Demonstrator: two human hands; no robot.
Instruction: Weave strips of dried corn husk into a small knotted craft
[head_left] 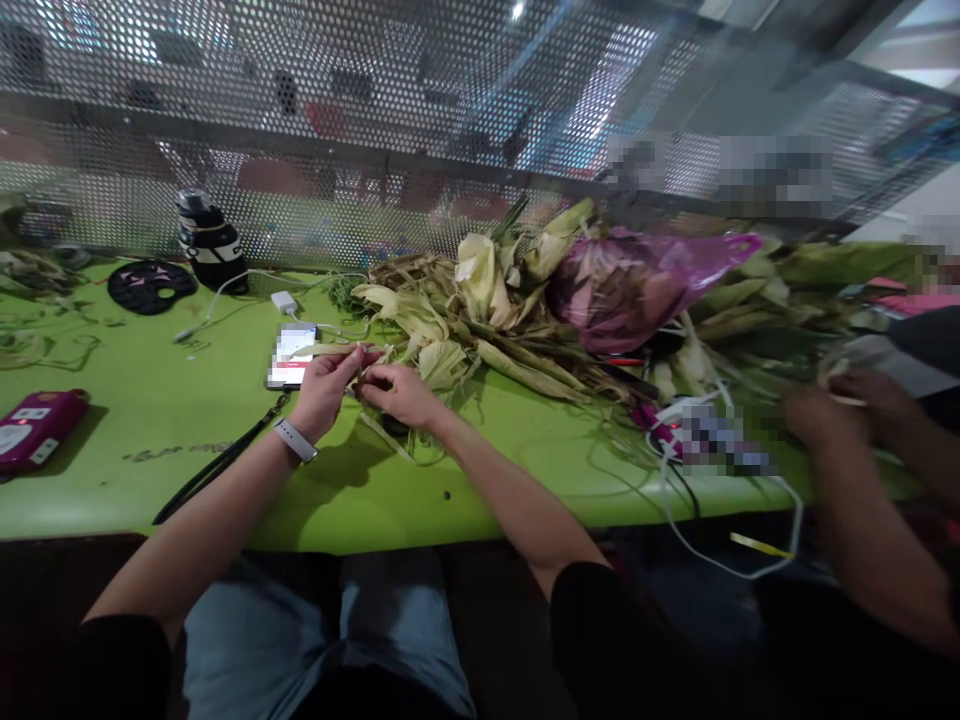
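My left hand (pixel 324 385), with a pale band on its wrist, pinches a strip of corn husk (pixel 319 351) whose end sticks out to the left over a lit phone (pixel 291 358). Close beside it, my right hand (pixel 397 392) has its fingers closed on the same husk work. Between the fingertips the detail is too small to make out. Narrow husk strips hang below my right hand. Just beyond the hands lies a large heap of dry corn husks (pixel 480 285), with a pink plastic bag (pixel 622 285) of husks on its right.
On the green table (pixel 225 420) stand a black bottle (pixel 212 240) and a fan-like black mat (pixel 151 286). A magenta device (pixel 37 430) lies at left, a white charger (pixel 284 302) behind the phone. At right, a co-worker's hands (pixel 840 405) hold husk near white cables (pixel 667 470).
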